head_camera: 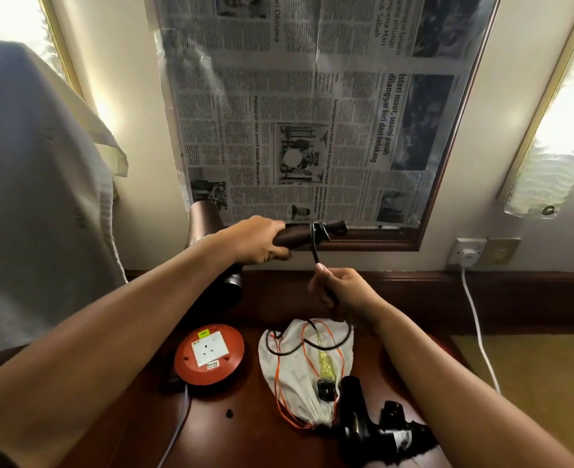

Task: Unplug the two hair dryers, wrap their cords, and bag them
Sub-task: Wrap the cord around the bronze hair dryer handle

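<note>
My left hand (257, 240) grips the handle of a brown hair dryer (204, 217) held up in front of the wall, its barrel pointing up and left. A black cord (316, 238) is looped round the handle's end. My right hand (337, 292) pinches that cord just below the handle. The rest of the cord trails down over a white drawstring bag (295, 373) with orange strings on the wooden table (245, 434), ending in a black plug (326, 390). A second, black hair dryer (363, 423) lies at the bag's right, partly under my right forearm.
A round red extension reel (209, 354) with a white socket sits left of the bag. A wall socket (467, 253) holds a white plug and cable at the right. Newspaper covers a framed mirror (312, 113) behind. A grey cloth (35, 197) hangs at the left.
</note>
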The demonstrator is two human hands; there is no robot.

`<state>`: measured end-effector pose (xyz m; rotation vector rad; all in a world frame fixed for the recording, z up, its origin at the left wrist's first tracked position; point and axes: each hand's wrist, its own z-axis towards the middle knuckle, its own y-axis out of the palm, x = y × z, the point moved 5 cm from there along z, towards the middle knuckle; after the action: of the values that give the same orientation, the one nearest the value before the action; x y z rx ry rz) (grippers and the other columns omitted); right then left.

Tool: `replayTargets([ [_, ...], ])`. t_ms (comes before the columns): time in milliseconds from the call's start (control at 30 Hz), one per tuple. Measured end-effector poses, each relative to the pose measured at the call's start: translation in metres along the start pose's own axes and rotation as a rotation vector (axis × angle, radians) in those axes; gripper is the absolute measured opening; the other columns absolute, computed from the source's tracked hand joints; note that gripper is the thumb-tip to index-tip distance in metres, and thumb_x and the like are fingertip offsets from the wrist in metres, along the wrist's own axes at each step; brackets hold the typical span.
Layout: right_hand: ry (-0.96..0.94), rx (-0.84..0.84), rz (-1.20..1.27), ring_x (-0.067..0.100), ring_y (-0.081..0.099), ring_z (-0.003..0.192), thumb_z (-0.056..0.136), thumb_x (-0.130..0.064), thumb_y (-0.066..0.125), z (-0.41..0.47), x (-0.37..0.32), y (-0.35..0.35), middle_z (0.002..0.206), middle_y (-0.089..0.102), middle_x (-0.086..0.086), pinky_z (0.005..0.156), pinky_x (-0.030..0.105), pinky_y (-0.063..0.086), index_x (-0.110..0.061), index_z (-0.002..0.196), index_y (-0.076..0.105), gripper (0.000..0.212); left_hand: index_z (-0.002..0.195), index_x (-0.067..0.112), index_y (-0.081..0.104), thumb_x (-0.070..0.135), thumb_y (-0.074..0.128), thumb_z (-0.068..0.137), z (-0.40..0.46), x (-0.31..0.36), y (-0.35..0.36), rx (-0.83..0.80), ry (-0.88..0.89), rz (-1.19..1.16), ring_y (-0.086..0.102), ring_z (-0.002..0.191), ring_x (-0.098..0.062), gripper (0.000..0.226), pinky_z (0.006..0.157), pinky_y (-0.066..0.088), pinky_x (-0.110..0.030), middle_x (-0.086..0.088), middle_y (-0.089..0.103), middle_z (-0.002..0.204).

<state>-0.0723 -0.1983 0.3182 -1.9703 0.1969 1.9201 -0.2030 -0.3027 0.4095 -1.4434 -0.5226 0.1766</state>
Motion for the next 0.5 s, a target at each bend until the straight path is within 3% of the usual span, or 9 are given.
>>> replayTargets([
  [100,0.065,-0.034,0.03,0.013,0.025,0.034,0.086,-0.06,0.043,0.004,0.004,-0.004,0.039,0.028,0.0,0.039,0.016,0.024,-0.004,0.065,0.06,0.062,0.079,0.029,0.046,0.04,0.069,0.083,-0.005,0.0,-0.01,0.024,0.034,0.0,0.058,0.075,-0.019,0.026,0.066,0.042,-0.03,0.001,0.058,0.078],
  [167,0.076,-0.065,0.043,0.012,0.023,0.037,0.083,-0.06,0.044,0.008,0.005,-0.007,0.04,0.025,-0.003,0.04,0.018,0.024,-0.005,0.067,0.061,0.06,0.076,0.03,0.045,0.04,0.069,0.083,-0.01,-0.001,-0.013,0.017,0.041,0.003,0.058,0.073,-0.017,0.027,0.066,0.044,-0.031,0.003,0.058,0.076],
  [333,0.045,-0.193,0.135,0.011,0.034,0.05,0.099,-0.026,0.044,0.021,0.002,-0.014,0.056,0.04,-0.002,0.052,0.024,0.035,-0.004,0.094,0.065,0.031,0.084,0.026,0.053,0.037,0.071,0.081,-0.021,-0.004,-0.022,0.045,0.041,-0.045,0.059,0.076,-0.018,0.021,0.071,0.046,-0.033,0.001,0.061,0.079],
  [433,0.028,-0.166,-0.054,0.007,0.04,0.051,0.102,-0.013,0.039,0.028,-0.004,-0.017,0.06,0.044,-0.002,0.052,0.019,0.038,0.0,0.106,0.064,0.028,0.084,0.028,0.051,0.035,0.07,0.083,-0.027,0.0,-0.022,-0.025,0.057,-0.006,0.057,0.066,-0.012,0.02,0.062,0.043,-0.026,0.003,0.059,0.075],
  [500,-0.036,-0.102,-0.26,0.005,0.042,0.048,0.102,-0.013,0.04,0.031,-0.015,-0.019,0.059,0.045,-0.001,0.05,0.015,0.039,-0.001,0.105,0.065,0.028,0.088,0.024,0.052,0.035,0.069,0.084,-0.03,0.003,-0.022,-0.052,0.066,0.011,0.061,0.066,-0.02,0.021,0.06,0.045,-0.027,0.001,0.06,0.075],
])
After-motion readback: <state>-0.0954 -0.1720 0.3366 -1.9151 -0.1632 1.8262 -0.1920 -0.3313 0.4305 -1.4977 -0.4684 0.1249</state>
